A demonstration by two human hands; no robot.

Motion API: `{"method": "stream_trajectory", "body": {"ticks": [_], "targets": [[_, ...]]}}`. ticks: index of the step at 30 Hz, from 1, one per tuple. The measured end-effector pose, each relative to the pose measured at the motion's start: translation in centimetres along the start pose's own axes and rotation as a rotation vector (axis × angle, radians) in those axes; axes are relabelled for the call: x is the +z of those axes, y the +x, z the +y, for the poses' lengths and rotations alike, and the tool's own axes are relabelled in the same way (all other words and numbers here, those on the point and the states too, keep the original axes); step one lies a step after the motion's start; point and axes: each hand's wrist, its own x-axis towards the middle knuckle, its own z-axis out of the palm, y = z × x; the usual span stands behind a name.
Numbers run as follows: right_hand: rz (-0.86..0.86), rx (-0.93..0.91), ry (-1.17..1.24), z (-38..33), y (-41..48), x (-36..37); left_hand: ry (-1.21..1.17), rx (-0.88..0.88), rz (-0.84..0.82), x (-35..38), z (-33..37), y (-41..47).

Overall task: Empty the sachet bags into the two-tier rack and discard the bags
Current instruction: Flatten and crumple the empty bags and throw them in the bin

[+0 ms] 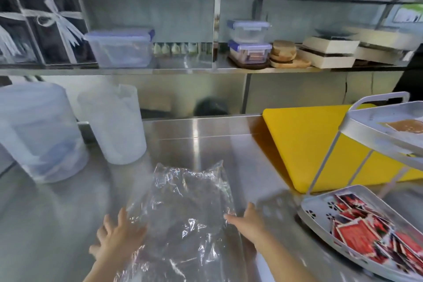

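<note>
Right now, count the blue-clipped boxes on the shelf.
3: a large box left of the shelf post, then a top box stacked on a bottom box right of it. Others may sit out of view.

Clear plastic bag (183, 220): crumpled, flattened, looks empty, lying on steel counter (206, 144), mouth end towards the viewer. White two-tier rack (370, 139): upright at right, near the bag but not touching. Lower tray heaped with red sachets (364, 233); upper tray holds something flat and brown, too blurred to name
</note>
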Motion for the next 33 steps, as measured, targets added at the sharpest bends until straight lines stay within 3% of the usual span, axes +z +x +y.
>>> {"method": "stream_trajectory", "body": {"ticks": [12, 17, 23, 28, 33], "targets": [[-0.124, 0.084, 0.198, -0.7, 0.0, 1.8, -0.341, -0.188, -0.144, 0.7, -0.1, 1.7], [-0.215, 0.012, 0.248, -0.4, -0.1, 1.9, -0.561, -0.121, -0.274, -0.2, -0.4, 1.5], [-0.238, 0.003, 0.313, 0.4, 0.2, 0.8, -0.653, 0.044, -0.392, -1.0, -0.8, 1.9], [-0.302, 0.013, 0.403, 1.0, 0.5, -0.1, -0.812, 0.025, -0.582, -1.4, -1.4, 1.3], [-0.306, -0.016, 0.460, 1.0, 1.0, 0.1, -0.894, -0.003, -0.463, -0.3, -1.7, 1.0]]}}
